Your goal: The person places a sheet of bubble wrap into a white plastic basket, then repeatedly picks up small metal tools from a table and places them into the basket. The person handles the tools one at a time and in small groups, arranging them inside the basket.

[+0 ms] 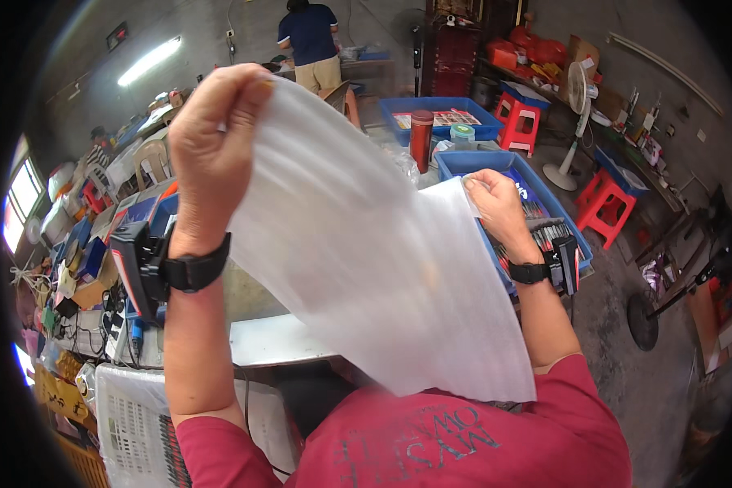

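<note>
A wide, translucent white foam sheet or bag (382, 268) hangs between my two hands, its lower edge reaching my red shirt. My left hand (215, 138), raised high, pinches its upper left corner. Lower and to the right, my right hand (500, 203) grips the other upper corner, above a blue tray (455, 163) that holds dark, slender items (545, 236). Each wrist wears a black strap with a boxy device. Much of the table (272, 337) is hidden behind the sheet.
Beyond the sheet stand a reddish-brown tumbler (420, 140), a lidded jar (462, 134) and another blue tray (488, 122). Red stools (606, 207) and a white fan (577, 89) are at the right. A white crate (126, 423) sits at lower left. A person (309, 37) stands at the back.
</note>
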Motion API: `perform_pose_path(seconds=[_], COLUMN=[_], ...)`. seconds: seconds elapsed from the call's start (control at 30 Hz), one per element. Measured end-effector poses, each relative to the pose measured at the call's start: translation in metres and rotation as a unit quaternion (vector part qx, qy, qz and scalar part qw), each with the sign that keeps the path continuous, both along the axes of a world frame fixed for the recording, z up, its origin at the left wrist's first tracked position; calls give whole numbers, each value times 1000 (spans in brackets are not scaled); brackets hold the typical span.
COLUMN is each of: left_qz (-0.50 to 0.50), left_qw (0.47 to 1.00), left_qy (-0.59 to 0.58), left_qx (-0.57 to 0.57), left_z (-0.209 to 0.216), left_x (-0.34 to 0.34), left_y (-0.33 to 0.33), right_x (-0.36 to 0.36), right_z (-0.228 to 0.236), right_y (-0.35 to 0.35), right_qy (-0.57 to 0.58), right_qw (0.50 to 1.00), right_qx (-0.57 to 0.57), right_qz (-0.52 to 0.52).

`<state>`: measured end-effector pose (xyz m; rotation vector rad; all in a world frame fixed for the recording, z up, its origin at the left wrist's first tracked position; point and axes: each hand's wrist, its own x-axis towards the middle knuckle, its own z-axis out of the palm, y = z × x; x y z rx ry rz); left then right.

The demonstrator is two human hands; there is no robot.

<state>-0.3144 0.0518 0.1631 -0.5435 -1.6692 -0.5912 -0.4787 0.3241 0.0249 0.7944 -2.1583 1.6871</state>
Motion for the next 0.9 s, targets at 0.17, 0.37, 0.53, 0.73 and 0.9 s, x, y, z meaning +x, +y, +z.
perform_pose_path(seconds=[0.17, 0.37, 0.53, 0.73, 0.9], left_qz=[29, 135, 243, 293, 333], left_qw=[997, 984, 964, 951, 936], left_qy=[12, 16, 5, -12, -43], left_qx=[73, 118, 106, 102, 107], left_z=[11, 24, 24, 18, 10], left_x=[12, 31, 44, 55, 67], left_y=[-48, -100, -138, -173, -210], right_x=[0, -15, -43, -82, -120], right_z=[-8, -20, -41, -59, -82], right_y=[22, 62, 108, 171, 228], right_qy=[46, -29, 16, 9, 4], right_qw=[995, 994, 989, 945, 895], right_qx=[67, 35, 4, 110, 141], right_qz=[-63, -104, -149, -307, -423])
